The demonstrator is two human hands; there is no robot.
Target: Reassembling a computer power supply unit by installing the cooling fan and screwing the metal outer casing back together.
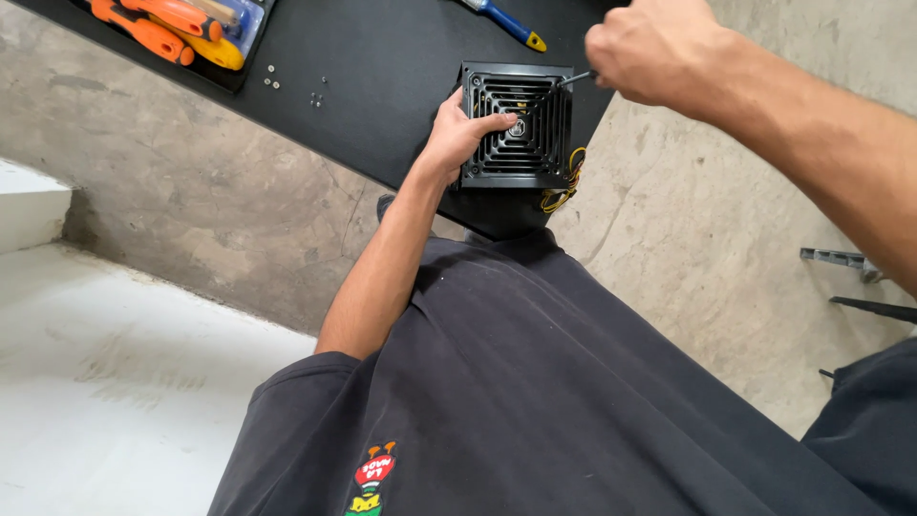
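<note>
A black box-shaped power supply (535,162) with a round fan grille on top lies near the edge of the black table (382,76). My left hand (458,129) grips its left side, thumb laid across the grille. My right hand (645,48) is closed around a screwdriver (576,78), whose thin metal shaft points at the upper right corner of the box. Yellow and black wires (565,186) spill out at the box's right side.
Several small screws (292,88) lie loose on the table left of the box. An open case with orange and yellow tools (177,29) sits at the top left. A blue and yellow tool (506,21) lies behind the box. Concrete floor surrounds the table; metal parts (845,258) lie at right.
</note>
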